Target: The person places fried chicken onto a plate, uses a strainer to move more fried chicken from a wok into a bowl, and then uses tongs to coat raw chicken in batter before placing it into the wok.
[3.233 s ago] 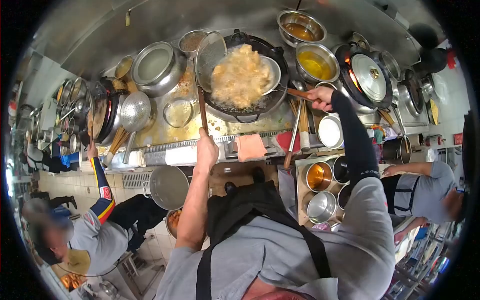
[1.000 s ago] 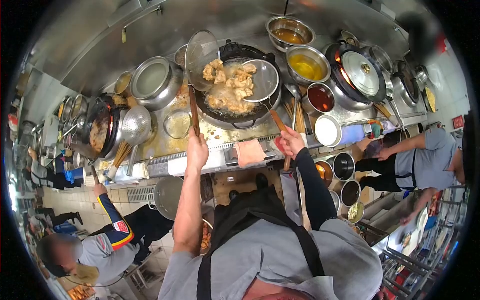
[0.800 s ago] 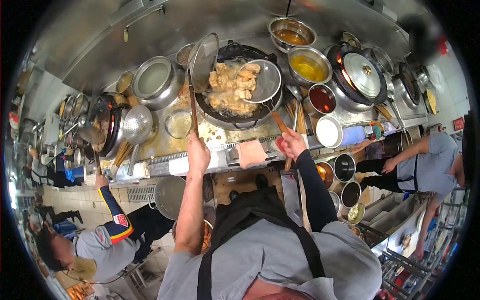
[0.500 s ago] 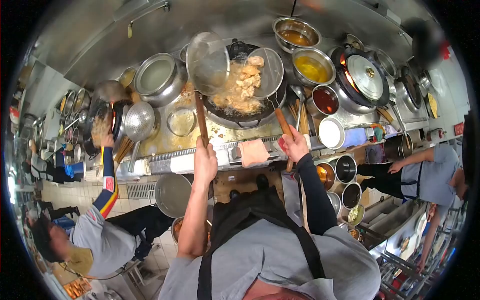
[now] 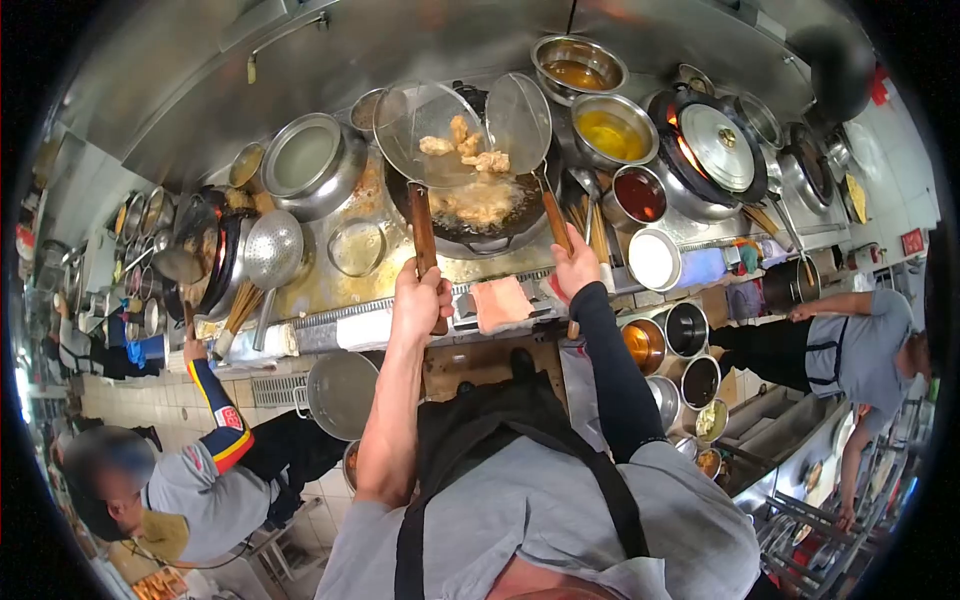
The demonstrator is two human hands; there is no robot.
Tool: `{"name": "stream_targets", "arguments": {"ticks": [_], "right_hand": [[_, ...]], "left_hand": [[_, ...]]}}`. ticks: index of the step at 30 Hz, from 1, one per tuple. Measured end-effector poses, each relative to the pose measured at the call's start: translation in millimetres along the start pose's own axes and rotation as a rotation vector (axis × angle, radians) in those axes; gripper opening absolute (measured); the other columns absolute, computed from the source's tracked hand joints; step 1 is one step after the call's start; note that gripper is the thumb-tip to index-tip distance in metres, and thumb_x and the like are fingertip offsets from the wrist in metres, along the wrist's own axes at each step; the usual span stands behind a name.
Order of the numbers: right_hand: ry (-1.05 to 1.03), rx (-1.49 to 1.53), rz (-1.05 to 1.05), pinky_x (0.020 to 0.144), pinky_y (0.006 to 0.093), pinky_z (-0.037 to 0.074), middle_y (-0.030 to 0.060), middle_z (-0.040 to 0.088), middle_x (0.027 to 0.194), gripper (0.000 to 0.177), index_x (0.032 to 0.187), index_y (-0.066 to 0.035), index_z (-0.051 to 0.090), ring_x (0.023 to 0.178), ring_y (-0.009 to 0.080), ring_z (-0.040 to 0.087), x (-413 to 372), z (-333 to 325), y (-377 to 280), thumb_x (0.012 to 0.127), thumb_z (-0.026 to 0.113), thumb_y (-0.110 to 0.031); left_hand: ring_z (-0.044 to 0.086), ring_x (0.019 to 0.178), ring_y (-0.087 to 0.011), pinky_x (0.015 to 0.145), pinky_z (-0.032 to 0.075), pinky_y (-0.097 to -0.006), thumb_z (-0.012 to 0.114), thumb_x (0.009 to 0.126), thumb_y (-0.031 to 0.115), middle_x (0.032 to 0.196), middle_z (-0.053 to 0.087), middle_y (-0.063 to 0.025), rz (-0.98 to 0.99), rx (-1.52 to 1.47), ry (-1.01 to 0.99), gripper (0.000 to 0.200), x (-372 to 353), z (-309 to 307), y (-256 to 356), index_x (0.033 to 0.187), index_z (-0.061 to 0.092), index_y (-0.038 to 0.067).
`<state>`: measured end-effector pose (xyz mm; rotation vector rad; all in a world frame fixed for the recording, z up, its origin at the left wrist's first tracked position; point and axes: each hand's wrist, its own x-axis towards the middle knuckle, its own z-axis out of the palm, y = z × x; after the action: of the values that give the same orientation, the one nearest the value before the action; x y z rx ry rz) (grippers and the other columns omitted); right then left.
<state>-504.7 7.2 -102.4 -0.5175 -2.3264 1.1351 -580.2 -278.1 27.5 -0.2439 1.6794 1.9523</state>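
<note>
My left hand [image 5: 422, 300] is wrapped round the wooden handle of a wire-mesh strainer [image 5: 420, 125], raised over the wok with several fried pieces [image 5: 465, 145] in or behind its mesh. The wooden handle of a second mesh strainer [image 5: 518, 120] is in my right hand [image 5: 575, 265]; that strainer is tilted up beside the first, and I see no food on it. Below both, more pieces [image 5: 485, 203] bubble in the oil of the black wok [image 5: 430, 215]. A pink folded cloth [image 5: 502, 303] lies on the counter edge between my hands.
Bowls of yellow liquid [image 5: 612, 135] and red sauce [image 5: 640, 195] stand right of the wok. A large pot [image 5: 315, 165] and perforated ladle [image 5: 273, 250] are left. One co-worker [image 5: 215, 480] cooks at the left; another person [image 5: 870, 340] stands at the right.
Several pieces now show at the left strainer instead of the right one. The right strainer has moved up and left, more upright. The left co-worker's hand has moved lower.
</note>
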Motion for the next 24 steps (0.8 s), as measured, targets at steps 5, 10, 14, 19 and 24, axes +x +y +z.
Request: {"name": "stream_targets", "arguments": {"ticks": [5,10,14,19,24], "right_hand": [[-0.236,0.876,0.814,0.037,0.0235,0.029,0.0018,0.052,0.069,0.061,0.158,-0.013,0.036,0.044,0.0082,0.041,-14.1,-35.3,-17.6,0.102,0.062,-0.015],[-0.262,1.048,0.946,0.035,0.0247,0.021,0.0011,0.050,0.067,0.066,0.159,-0.012,0.029,0.041,0.0078,0.032,-23.3,-45.4,8.8,0.102,0.061,-0.019],[-0.273,1.129,0.946,0.035,0.0238,0.021,0.0009,0.050,0.067,0.061,0.156,-0.010,0.033,0.041,0.0065,0.031,-27.2,-45.1,2.6,0.102,0.061,-0.019],[-0.238,0.971,0.870,0.035,0.0238,0.021,0.0012,0.051,0.070,0.056,0.153,-0.009,0.036,0.041,0.0059,0.032,-37.1,-48.0,-7.1,0.103,0.059,-0.019],[-0.161,0.667,0.756,0.043,0.0275,0.039,0.0063,0.060,0.079,0.052,0.150,-0.007,0.044,0.051,0.0107,0.050,-35.7,-50.6,-27.8,0.101,0.059,-0.017]], "left_hand": [[0.045,0.054,-0.0100,0.044,0.037,-0.0271,0.047,0.105,0.008,0.075,0.053,-0.0056,0.077,0.199,-0.002,0.020,4.9,14.2,3.5,0.123,0.044,0.001],[0.045,0.054,-0.0094,0.044,0.038,-0.0271,0.048,0.105,0.009,0.073,0.052,-0.0037,0.106,0.202,-0.006,0.024,25.3,15.7,-10.9,0.127,0.043,0.002],[0.046,0.053,-0.0093,0.043,0.038,-0.0271,0.048,0.105,0.011,0.074,0.052,-0.0030,0.104,0.241,0.013,0.029,34.1,14.2,-25.6,0.132,0.042,0.003],[0.049,0.054,-0.0097,0.043,0.041,-0.0278,0.046,0.105,0.011,0.074,0.053,-0.0013,0.227,0.474,0.079,0.032,47.3,7.9,-44.3,0.135,0.042,0.003],[0.049,0.054,-0.0101,0.043,0.041,-0.0292,0.047,0.104,0.011,0.074,0.052,-0.0010,0.307,0.585,0.051,0.031,51.6,1.6,-52.4,0.134,0.044,0.002]]}}
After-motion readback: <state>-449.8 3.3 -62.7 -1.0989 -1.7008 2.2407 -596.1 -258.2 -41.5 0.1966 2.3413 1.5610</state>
